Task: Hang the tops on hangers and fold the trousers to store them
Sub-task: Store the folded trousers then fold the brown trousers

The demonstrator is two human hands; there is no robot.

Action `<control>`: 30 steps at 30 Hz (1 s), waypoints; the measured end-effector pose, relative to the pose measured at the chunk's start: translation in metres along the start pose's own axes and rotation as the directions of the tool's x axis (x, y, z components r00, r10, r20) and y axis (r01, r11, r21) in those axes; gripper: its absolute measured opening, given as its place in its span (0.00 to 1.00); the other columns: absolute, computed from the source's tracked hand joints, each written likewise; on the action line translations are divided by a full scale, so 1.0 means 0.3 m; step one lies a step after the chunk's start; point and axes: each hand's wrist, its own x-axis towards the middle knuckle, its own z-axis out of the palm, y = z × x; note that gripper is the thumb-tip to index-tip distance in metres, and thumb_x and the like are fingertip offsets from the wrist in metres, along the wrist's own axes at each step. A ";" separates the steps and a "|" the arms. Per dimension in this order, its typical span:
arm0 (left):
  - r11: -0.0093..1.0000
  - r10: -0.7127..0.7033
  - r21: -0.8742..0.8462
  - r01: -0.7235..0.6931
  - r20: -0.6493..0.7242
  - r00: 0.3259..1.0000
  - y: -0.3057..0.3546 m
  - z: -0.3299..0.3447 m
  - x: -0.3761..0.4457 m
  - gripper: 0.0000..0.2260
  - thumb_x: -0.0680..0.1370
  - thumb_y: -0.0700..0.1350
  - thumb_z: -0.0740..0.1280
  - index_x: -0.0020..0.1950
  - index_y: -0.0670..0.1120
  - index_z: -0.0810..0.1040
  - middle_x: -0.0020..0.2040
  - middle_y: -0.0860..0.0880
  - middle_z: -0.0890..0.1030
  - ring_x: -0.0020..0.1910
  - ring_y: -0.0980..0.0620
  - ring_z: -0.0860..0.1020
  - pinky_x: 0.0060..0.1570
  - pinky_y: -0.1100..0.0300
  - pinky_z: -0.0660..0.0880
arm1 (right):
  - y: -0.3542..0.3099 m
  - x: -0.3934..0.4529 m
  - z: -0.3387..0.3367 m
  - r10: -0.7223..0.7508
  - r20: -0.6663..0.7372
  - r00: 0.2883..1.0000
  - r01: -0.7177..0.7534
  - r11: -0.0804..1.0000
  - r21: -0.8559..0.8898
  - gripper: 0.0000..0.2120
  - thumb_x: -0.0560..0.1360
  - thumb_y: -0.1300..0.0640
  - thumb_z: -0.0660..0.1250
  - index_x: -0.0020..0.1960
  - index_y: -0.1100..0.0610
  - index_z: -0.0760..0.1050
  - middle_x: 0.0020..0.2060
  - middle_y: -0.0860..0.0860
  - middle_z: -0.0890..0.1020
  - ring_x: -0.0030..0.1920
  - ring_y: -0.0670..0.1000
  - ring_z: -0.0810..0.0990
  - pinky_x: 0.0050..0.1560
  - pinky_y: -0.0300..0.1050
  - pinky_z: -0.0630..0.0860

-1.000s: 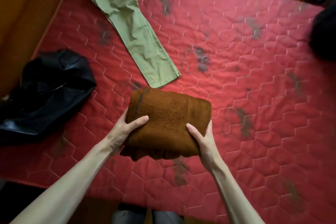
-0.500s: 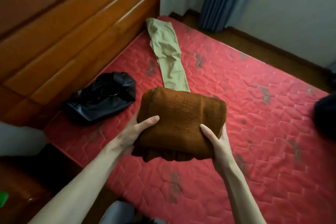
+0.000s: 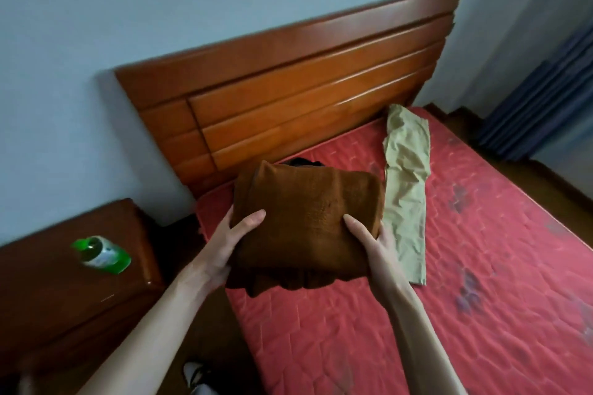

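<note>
Head view: both hands hold a folded brown garment [image 3: 308,221] up over the near corner of the red mattress [image 3: 481,282] — it is lifted clear of the surface. The left hand [image 3: 224,247] grips its left edge, thumb laid across the top, remaining fingers hidden underneath. The right hand [image 3: 372,240] grips the right edge the same way, thumb on top. Just beyond the right hand's fingers, green trousers [image 3: 406,189] lie stretched out flat on the mattress toward the wooden headboard [image 3: 288,90]. Left of the left hand, well apart, a green bottle [image 3: 101,254] lies on a bedside cabinet [image 3: 64,298].
</note>
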 end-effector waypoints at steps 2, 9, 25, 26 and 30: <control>0.999 0.012 -0.032 -0.015 -0.074 0.997 0.028 -0.099 -0.031 0.35 0.63 0.63 0.84 0.68 0.63 0.77 0.63 0.53 0.84 0.61 0.50 0.84 0.52 0.56 0.83 | -0.020 0.043 0.108 0.022 0.073 0.997 -0.020 1.000 -0.022 0.26 0.68 0.37 0.81 0.62 0.44 0.81 0.57 0.54 0.87 0.55 0.57 0.88 0.42 0.49 0.85; 0.986 0.051 -0.139 -0.095 -0.296 0.954 0.153 -0.440 -0.176 0.31 0.59 0.61 0.86 0.61 0.62 0.84 0.60 0.50 0.86 0.57 0.49 0.85 0.47 0.58 0.84 | -0.053 0.129 0.557 0.061 0.279 0.958 -0.050 0.998 -0.046 0.33 0.68 0.38 0.82 0.69 0.46 0.76 0.61 0.51 0.86 0.58 0.55 0.87 0.50 0.50 0.85; 0.919 0.133 -0.200 -0.341 -0.656 0.743 0.349 -1.250 -0.645 0.30 0.50 0.70 0.83 0.51 0.72 0.82 0.53 0.60 0.86 0.53 0.52 0.85 0.49 0.53 0.82 | 0.031 0.123 1.680 0.236 0.700 0.674 -0.142 0.971 -0.192 0.40 0.66 0.40 0.83 0.73 0.47 0.73 0.62 0.54 0.85 0.60 0.59 0.86 0.58 0.56 0.84; 0.907 0.133 -0.203 -0.369 -0.693 0.709 0.344 -1.287 -0.677 0.33 0.51 0.69 0.84 0.54 0.71 0.81 0.56 0.58 0.86 0.57 0.50 0.84 0.56 0.48 0.81 | 0.041 0.110 1.738 0.250 0.716 0.652 -0.140 0.967 -0.211 0.40 0.65 0.40 0.83 0.73 0.47 0.72 0.62 0.54 0.85 0.60 0.59 0.86 0.58 0.56 0.84; 0.853 0.106 -0.240 -0.464 -0.791 0.603 0.332 -1.396 -0.801 0.28 0.54 0.66 0.86 0.53 0.71 0.83 0.58 0.55 0.86 0.56 0.48 0.86 0.52 0.48 0.83 | 0.075 0.059 1.958 0.317 0.769 0.555 -0.136 0.947 -0.292 0.41 0.62 0.38 0.82 0.71 0.48 0.74 0.58 0.52 0.87 0.56 0.57 0.87 0.49 0.49 0.85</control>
